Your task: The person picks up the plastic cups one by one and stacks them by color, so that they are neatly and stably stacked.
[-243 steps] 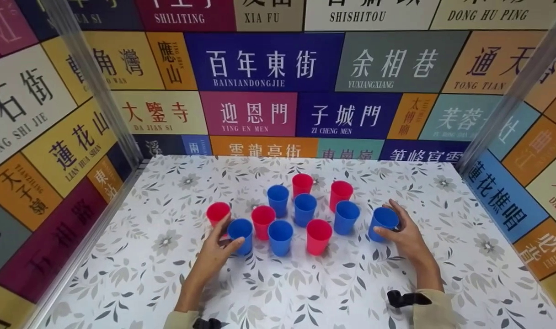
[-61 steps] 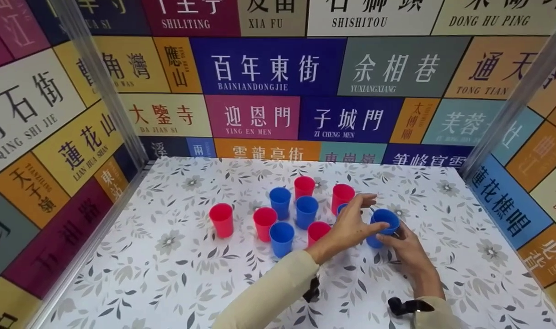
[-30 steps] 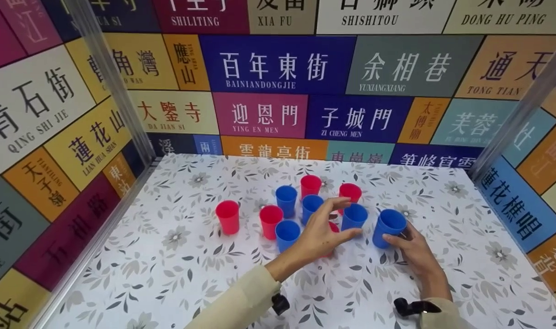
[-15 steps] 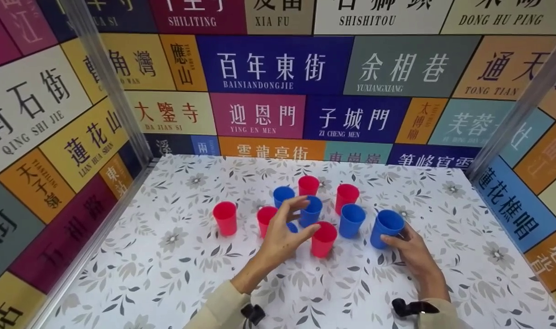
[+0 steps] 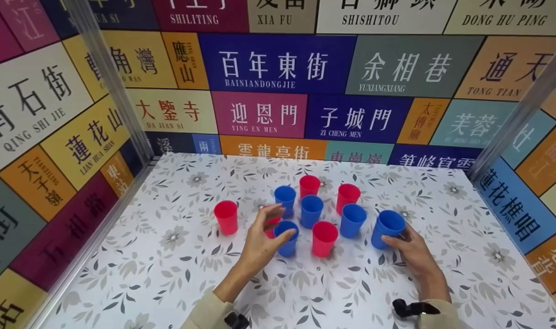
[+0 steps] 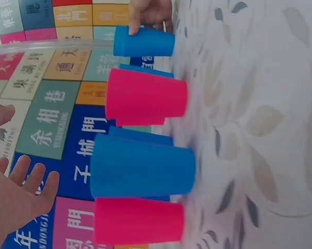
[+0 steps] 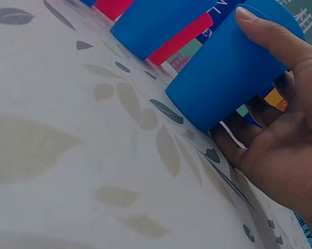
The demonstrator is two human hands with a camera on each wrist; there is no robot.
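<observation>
Left hand [image 5: 259,241] spread, right hand [image 5: 415,250] gripping nested blue cups [image 5: 384,234]

A leftmost red cup [image 5: 226,219] stands on the table [image 5: 333,292]; the left hand, thumb and fingers wide apart, holds nothing beside the front blue cup [image 5: 287,245]; then the front red cup [image 5: 324,241], a farther blue cup [image 5: 352,223], and the gripped cups, upright.

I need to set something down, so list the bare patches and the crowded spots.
Bare table lies on the person's side of the front red cup, left of the leftmost red cup, and right of the right hand. Crowded: around the middle blue cup, and by the front blue cup, where the left hand hovers.
</observation>
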